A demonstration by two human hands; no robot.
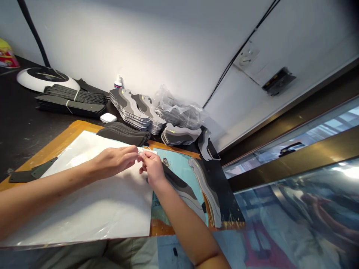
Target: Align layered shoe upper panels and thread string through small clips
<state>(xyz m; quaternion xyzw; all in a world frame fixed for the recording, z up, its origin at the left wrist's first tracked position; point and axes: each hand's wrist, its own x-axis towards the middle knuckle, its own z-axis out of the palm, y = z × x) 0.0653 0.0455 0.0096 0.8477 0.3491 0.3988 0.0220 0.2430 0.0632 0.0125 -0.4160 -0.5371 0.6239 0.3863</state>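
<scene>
My left hand point(116, 161) and my right hand point(153, 168) meet above the work surface, their fingertips pinching a small white loop of cord point(146, 150). Its exact shape is mostly hidden by my fingers. Beneath my left forearm lies a glossy white sheet point(84, 198). Below my right hand is a pale blue board point(174, 164), with a curved grey shoe-shaped cutout point(179, 186) partly under my wrist. Just beyond its right side lies a narrower curved grey-and-white cutout point(204, 190).
Stacks of grey shoe-shaped cutouts point(134, 110) and banded dark strips point(70, 102) sit on the black bench along a white wall. Behind them are a crumpled plastic bag point(179, 112), a small white bottle point(119, 82) and a round white-and-black object point(47, 79). A glass panel point(294, 209) lies at right.
</scene>
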